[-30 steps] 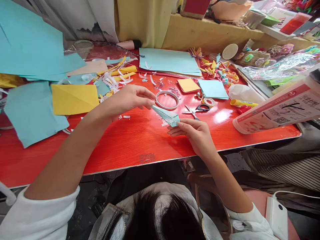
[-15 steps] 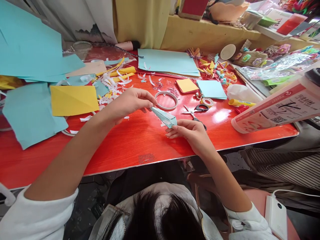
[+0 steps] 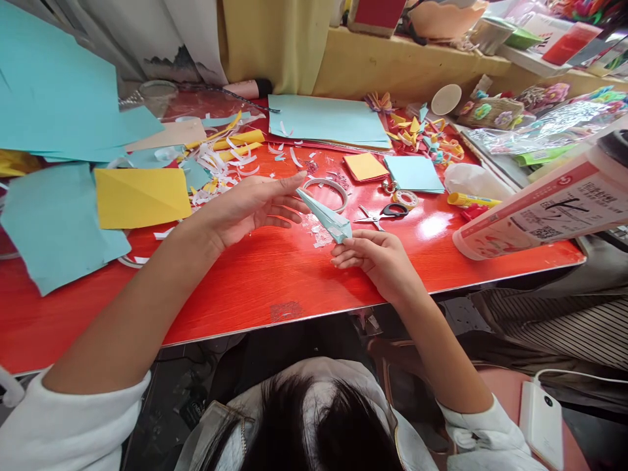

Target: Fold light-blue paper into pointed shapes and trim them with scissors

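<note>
The glossy red table [image 3: 235,275] bears 1 yellow sheet [image 3: 143,198], diagonally creased. Above the table, the right hand [image 3: 380,258] pinches the wide end of a slim, pointed blue folded paper [image 3: 326,217]; the left hand [image 3: 250,208] is open beside the tip, contact unclear. Beyond lie 1 tape ring [image 3: 326,195] and black-handled scissors [image 3: 380,214].

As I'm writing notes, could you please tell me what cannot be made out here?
Head view: whether the left hand touches the folded blue paper; they overlap.
Head view: the rest of the scissors, hidden by the right hand.
Head view: the large blue sheet, cut off by the left edge.
Head view: small print on the tall cup, too small.
</note>
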Motion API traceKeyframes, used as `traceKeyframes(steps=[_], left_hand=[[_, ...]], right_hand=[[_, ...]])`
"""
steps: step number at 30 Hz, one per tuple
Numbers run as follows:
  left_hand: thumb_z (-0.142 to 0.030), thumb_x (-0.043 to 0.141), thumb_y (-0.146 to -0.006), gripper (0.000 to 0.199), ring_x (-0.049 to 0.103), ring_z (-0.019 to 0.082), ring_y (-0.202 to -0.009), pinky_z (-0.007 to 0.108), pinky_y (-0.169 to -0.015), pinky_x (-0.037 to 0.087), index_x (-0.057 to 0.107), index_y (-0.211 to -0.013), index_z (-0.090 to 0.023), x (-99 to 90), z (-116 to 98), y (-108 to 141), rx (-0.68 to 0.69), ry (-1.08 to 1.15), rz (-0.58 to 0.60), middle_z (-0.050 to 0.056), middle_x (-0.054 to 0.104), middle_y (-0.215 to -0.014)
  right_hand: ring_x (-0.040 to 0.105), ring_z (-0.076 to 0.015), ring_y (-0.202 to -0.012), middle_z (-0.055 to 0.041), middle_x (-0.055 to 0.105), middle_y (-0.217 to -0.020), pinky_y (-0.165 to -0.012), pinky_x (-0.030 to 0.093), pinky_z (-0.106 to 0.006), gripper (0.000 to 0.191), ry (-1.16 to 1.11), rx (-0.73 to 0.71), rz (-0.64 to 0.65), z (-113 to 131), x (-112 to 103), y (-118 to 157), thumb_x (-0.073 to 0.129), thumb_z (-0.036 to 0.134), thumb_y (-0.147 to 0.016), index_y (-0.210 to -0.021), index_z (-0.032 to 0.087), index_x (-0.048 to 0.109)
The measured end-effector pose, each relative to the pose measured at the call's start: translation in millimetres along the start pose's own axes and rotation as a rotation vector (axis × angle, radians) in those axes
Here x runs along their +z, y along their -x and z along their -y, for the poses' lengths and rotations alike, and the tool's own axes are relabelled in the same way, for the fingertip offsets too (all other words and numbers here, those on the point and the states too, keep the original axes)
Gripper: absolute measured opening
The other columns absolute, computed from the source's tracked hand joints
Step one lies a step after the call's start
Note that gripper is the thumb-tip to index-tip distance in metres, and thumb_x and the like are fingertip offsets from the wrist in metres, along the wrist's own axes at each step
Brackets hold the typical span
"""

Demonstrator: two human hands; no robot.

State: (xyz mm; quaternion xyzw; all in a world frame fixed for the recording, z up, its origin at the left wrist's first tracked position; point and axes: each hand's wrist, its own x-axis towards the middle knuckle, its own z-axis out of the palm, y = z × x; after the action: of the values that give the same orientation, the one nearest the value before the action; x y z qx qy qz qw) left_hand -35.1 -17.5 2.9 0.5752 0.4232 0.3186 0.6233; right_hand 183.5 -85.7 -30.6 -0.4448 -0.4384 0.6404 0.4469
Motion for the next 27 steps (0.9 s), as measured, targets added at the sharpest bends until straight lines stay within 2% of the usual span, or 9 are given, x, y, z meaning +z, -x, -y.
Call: traceKeyframes(steps=[4,8,9,11,13,15,20,27], left_hand=[[-0.061,0.052,-0.079,0.047,0.065,0.021,-0.087,0.036,-0.078,0.051,0.066,-0.092,-0.017,-1.6,-1,0,0.045,-0.023,-0.070,0.008,0.069,-0.095],[-0.046,0.062,-0.077,0.033,0.060,0.019,-0.097,0.035,-0.087,0.045,0.065,-0.096,-0.019,5.3,-8,5,0.337,-0.329,-0.310,0.004,0.067,-0.102],[-0.041,0.065,-0.075,0.031,0.059,0.019,-0.099,0.034,-0.090,0.043,0.064,-0.097,-0.020,8.8,-9,6,0.389,-0.431,-0.306,0.003,0.067,-0.105],[-0.039,0.066,-0.074,0.032,0.057,0.020,-0.106,0.035,-0.095,0.040,0.064,-0.101,-0.021,15.7,-11,10,0.425,-0.619,-0.200,0.002,0.065,-0.111],[-0.040,0.064,-0.075,0.033,0.057,0.021,-0.107,0.035,-0.095,0.041,0.065,-0.103,-0.022,21.0,-10,12,0.394,-0.719,-0.085,0.002,0.066,-0.112],[-0.040,0.063,-0.075,0.031,0.060,0.020,-0.102,0.034,-0.091,0.044,0.066,-0.100,-0.022,23.6,-8,12,0.357,-0.732,-0.029,0.002,0.068,-0.106],[-0.037,0.062,-0.076,0.025,0.062,0.018,-0.089,0.031,-0.082,0.046,0.069,-0.094,-0.020,24.4,-3,9,0.342,-0.702,-0.056,0.002,0.070,-0.094],[-0.035,0.060,-0.079,0.022,0.058,0.016,-0.079,0.029,-0.074,0.043,0.070,-0.090,-0.019,29.7,1,8,0.431,-0.856,-0.117,0.003,0.065,-0.085]], right_hand=[[0.066,-0.0097,-0.057,-0.0049,0.072,-0.070,-0.059,0.054,-0.018,0.011,-0.016,0.004,-0.014,1,0,0,0.071,0.024,-0.073,-0.073,0.013,0.071],[0.066,-0.0097,-0.057,-0.0048,0.072,-0.069,-0.059,0.054,-0.017,0.013,-0.027,-0.004,-0.015,1,0,0,0.071,0.026,-0.073,-0.073,0.013,0.071],[0.066,-0.0097,-0.057,-0.0048,0.072,-0.069,-0.059,0.054,-0.017,0.013,-0.027,-0.003,-0.011,1,0,0,0.071,0.026,-0.074,-0.073,0.013,0.071],[0.067,-0.0096,-0.058,-0.0044,0.072,-0.070,-0.060,0.054,-0.017,0.013,-0.027,-0.005,0.004,1,1,0,0.070,0.026,-0.075,-0.075,0.013,0.072],[0.067,-0.0096,-0.059,-0.0038,0.072,-0.071,-0.061,0.055,-0.017,0.013,-0.027,-0.014,0.016,1,1,1,0.070,0.027,-0.075,-0.077,0.014,0.072],[0.067,-0.0100,-0.061,-0.0037,0.073,-0.072,-0.063,0.055,-0.019,0.013,-0.027,-0.025,0.017,2,1,2,0.070,0.027,-0.075,-0.078,0.015,0.073],[0.069,-0.0115,-0.065,-0.0040,0.074,-0.077,-0.068,0.056,-0.021,0.012,-0.033,-0.028,0.005,3,3,3,0.074,0.026,-0.071,-0.077,0.015,0.074],[0.069,-0.0135,-0.066,-0.0053,0.074,-0.075,-0.070,0.057,-0.025,0.016,-0.038,0.019,-0.022,3,2,2,0.076,0.027,-0.068,-0.077,0.014,0.074]])
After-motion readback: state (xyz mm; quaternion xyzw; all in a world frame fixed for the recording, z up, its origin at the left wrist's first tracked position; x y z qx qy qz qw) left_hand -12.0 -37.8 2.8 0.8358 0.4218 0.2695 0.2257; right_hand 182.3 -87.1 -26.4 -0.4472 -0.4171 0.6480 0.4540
